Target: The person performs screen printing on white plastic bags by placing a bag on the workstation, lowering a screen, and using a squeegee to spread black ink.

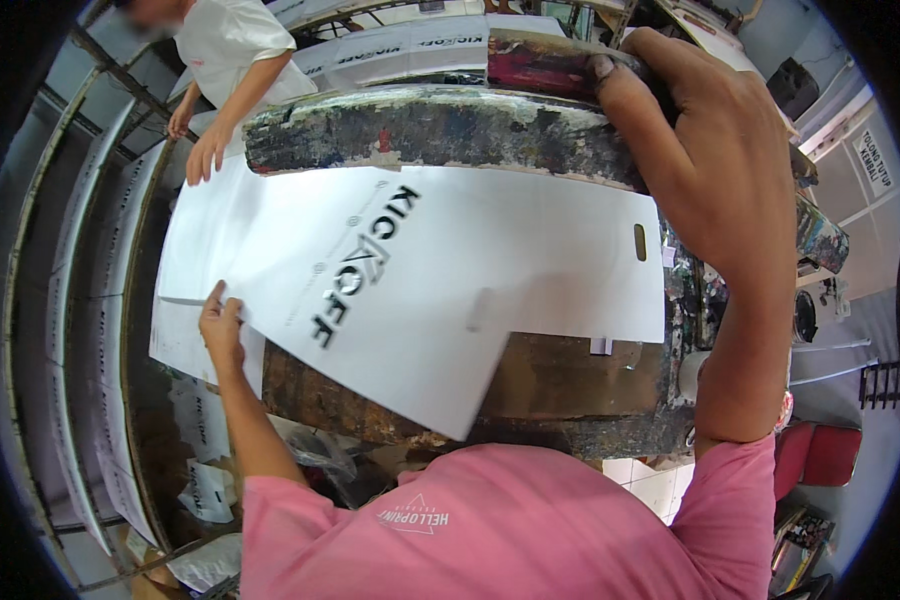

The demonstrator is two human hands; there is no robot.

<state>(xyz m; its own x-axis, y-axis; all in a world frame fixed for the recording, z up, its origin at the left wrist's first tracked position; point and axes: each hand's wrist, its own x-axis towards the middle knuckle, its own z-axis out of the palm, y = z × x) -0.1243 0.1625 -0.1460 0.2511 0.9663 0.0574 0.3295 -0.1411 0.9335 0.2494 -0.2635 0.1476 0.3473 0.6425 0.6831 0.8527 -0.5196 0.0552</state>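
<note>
A white plastic bag (410, 340) with black printed lettering lies aslant, its near corner blurred. Under it rests another white bag (580, 250) with an oval handle hole, on a brown stained board (580, 380). My left hand (222, 325) pinches the left edge of the printed bag with thumb and fingers. Above the far side, an ink-crusted screen-printing frame (440, 125) is tilted up. My right hand (700, 130) is raised at its right end, fingers wrapped round the frame; a dark red-stained piece (540, 65) lies by my thumb. Some right fingers are hidden.
At the far left stands a co-worker in a white shirt (240, 45), one hand (208, 150) over the bags' far corner. Racks (120, 250) with printed bags line the left side. A red chair (830, 455) stands at the right.
</note>
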